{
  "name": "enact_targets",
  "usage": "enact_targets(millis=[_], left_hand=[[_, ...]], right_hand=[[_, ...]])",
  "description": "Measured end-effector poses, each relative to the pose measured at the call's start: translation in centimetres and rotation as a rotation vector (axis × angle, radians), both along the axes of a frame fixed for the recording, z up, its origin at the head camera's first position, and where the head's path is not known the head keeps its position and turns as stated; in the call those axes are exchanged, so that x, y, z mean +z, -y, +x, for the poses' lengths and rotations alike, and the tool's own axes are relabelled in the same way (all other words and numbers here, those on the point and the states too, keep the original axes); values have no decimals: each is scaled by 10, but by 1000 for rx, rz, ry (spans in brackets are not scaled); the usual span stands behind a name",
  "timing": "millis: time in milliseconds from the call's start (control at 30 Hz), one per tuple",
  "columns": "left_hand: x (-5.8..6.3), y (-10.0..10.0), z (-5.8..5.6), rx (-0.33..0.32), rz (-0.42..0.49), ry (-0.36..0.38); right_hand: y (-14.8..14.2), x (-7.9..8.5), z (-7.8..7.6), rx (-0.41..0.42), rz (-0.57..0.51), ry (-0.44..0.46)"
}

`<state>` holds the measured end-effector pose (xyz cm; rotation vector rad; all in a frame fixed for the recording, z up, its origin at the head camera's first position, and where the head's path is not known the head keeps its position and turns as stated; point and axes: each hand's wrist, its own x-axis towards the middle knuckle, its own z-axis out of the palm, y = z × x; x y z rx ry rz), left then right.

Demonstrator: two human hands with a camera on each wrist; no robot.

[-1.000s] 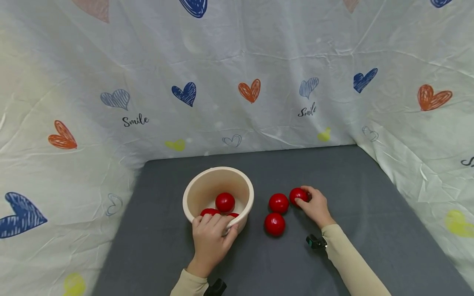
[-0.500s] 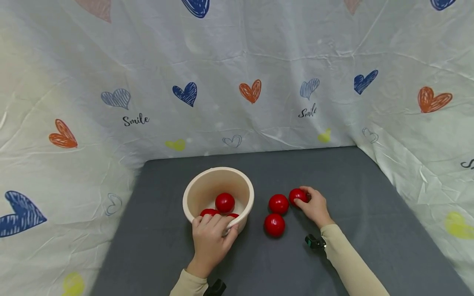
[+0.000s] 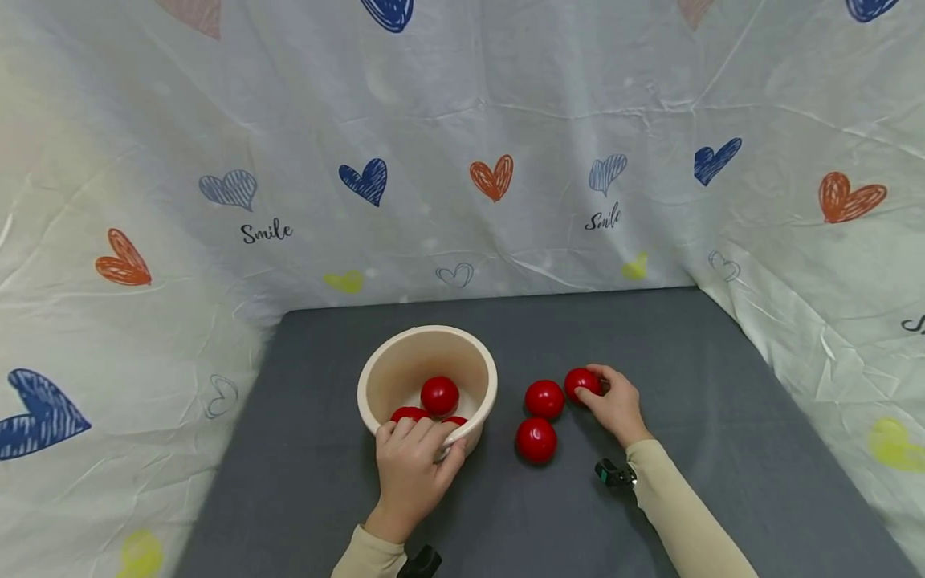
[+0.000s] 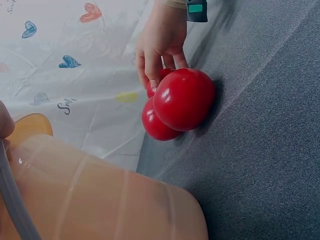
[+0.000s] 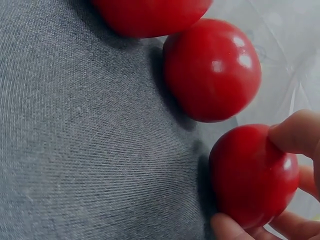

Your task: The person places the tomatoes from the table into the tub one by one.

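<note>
My left hand [image 3: 412, 470] grips the near rim of a cream plastic bucket [image 3: 396, 371], fingers over the edge and thumb outside. Inside the bucket lie glossy red balls: one [image 3: 439, 395] in plain sight, two more partly hidden behind my fingers and the rim. To the right, my right hand [image 3: 614, 408] holds another red ball [image 5: 252, 175] between thumb and fingers, close over the dark cloth. Two loose red balls, a farther one [image 3: 543, 399] and a nearer one [image 3: 536, 440], sit between the bucket and that hand.
Dark grey cloth [image 3: 549, 522] covers the table. A pale curtain [image 3: 426, 104] printed with hearts hangs behind and along both sides. In the left wrist view, a grey strip [image 4: 14, 195] runs along the bucket. A black device [image 3: 614, 474] is strapped at the right wrist.
</note>
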<state>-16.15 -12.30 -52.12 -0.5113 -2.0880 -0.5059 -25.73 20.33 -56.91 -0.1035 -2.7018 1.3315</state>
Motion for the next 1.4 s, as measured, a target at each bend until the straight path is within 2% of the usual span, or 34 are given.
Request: enact_targets(millis=[200,400,767,1067,1233,1400], left_hand=[[0,1,-1,3,1,-6],[0,0,-1,-5,5,-8],[0,-1,-1,-8,9,-5],[-1,-1,-3,-9,12,-12],[-1,0,-3,-10,10,-19],[-2,1,-2,-5,5,-17]], right_hand=[[4,11,-3,-8,-33,-22],[10,32,-6,6,-37,-77],[39,80,-12,102,-99,-241],[77,117,-15,212,-169,-367],[100,129,-16,269,-201,-396],[122,132,-13,342,-209,-417]])
